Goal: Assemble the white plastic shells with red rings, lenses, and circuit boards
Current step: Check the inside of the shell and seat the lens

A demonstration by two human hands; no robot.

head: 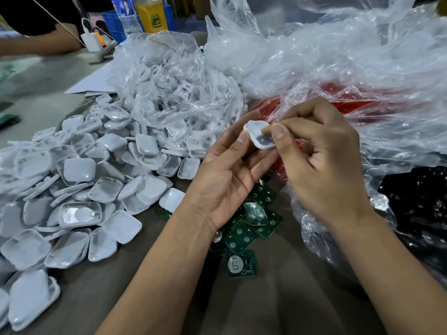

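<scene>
Facing up, hollow shell pinched between both hands' fingers

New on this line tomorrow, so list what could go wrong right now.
1. The white shell is only pinched between fingertips of the left hand and right hand; it may slip.
2. The circuit boards lie under the wrists and could get knocked.
3. The shell pile slopes loosely and may slide.
</scene>
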